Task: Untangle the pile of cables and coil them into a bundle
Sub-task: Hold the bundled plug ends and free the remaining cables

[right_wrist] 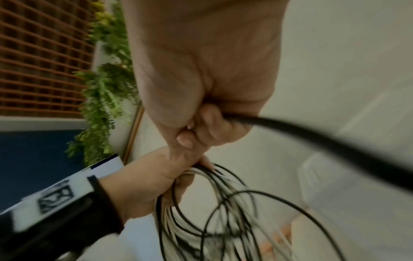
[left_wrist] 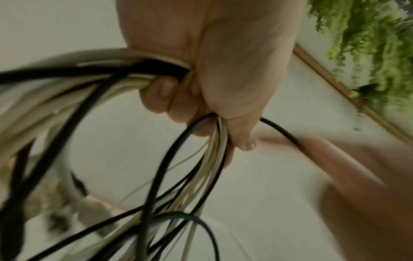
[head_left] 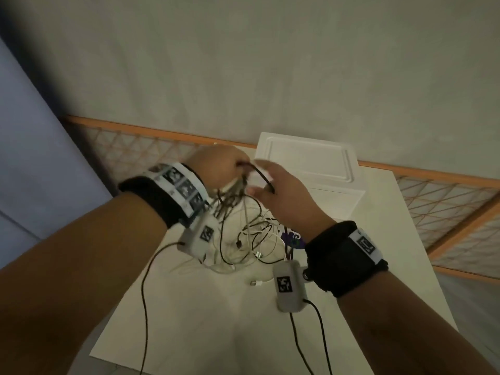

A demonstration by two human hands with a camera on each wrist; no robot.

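Coiling of a black cable onto a half-made bundle held above the desk (head_left: 205, 315).

A gathered bundle of black and white cables (left_wrist: 107, 83) is gripped in the left hand (head_left: 216, 169), fingers (left_wrist: 161, 91) curled tight around it, with loose loops hanging to the tangle (head_left: 251, 239) lying on the desk. One black cable (right_wrist: 312, 134) is pinched in the right hand (head_left: 284, 193), fingers (right_wrist: 210, 120) closed on it, just right of the left hand. By judgement, each new loop is best matched in size to the held ones, laid flat under the left thumb, and the strand drawn slowly so snags in the tangle are freed rather than tightened.
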